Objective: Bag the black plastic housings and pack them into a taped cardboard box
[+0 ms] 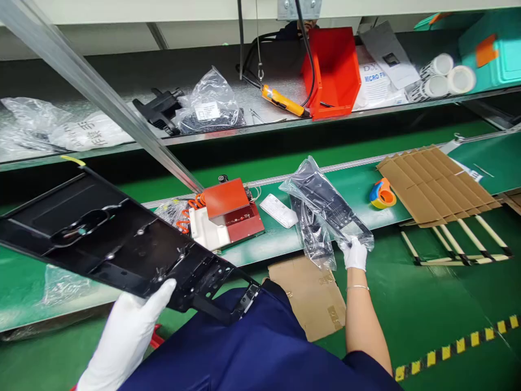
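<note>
My left hand [126, 331], in a white glove, is closed on the near edge of a long black plastic panel [109, 239] that I hold tilted above the green belt at the left. The panel carries screws and small metal clips. My right hand [355, 253], also gloved, reaches forward and grips the near end of a clear plastic bag [325, 209] holding another black part, which lies on the green conveyor belt [358, 190]. A dark blue garment [260, 347] covers my lap below.
A red and white device [228, 214] with orange coiled cable sits mid-belt beside a white flat piece [279, 210]. Tape dispenser [381, 194] and folded cardboard [439, 182] lie right. The upper shelf holds a red bin [334, 70], orange screwdriver [283, 101], bags, tape rolls. Cardboard [313, 296] lies below.
</note>
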`<state>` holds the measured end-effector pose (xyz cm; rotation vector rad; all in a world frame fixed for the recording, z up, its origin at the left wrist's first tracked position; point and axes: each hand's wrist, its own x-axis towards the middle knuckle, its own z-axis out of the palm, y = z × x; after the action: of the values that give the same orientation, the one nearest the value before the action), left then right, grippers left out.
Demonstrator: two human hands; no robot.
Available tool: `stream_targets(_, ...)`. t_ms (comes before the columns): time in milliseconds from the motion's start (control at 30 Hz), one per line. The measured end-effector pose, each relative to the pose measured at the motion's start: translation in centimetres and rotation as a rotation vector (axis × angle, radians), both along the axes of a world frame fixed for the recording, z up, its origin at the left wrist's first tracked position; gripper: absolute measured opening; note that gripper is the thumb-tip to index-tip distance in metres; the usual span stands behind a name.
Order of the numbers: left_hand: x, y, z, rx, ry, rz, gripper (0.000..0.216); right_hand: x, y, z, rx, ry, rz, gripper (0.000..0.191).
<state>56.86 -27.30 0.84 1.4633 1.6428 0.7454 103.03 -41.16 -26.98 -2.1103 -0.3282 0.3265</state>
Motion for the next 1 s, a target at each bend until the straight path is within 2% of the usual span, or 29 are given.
stream_targets(133, 0.2, 0.0, -1.3, -0.056, -0.132, 0.077, 0.08, -1.5, -0.7, 0.9, -0.12, -0.146, 0.182, 0.04)
stream_targets(300, -0.2, -0.2, -1.8, -0.062, -0.151, 0.058, 0.079, -3.1, -0.9, 1.5, -0.181, -0.317, 0.365, 0.046)
stream_targets(433, -0.4, -0.3, -1.9, -0.083, -0.167, 0.075, 0.077, -3.1, -0.9, 1.9, -0.203, -0.408, 0.445, 0.047)
stream_targets(700, -1.4, -0.8, -3.1, -0.069, -0.197, 0.066, 0.077, -3.6, -0.6, 3.1, -0.22, -0.476, 0.528, 0.053)
stream_targets(833, -1.6, -1.1, -3.1, -0.067, -0.215, 0.06, 0.078, -4.1, -0.2, 3.7, -0.157, -0.358, 0.522, 0.045)
stream_targets(1000, -1.7, -1.3, -3.3, -0.052, -0.216, 0.064, 0.076, -4.8, 0.7, 4.8, -0.035, -0.176, 0.423, 0.036)
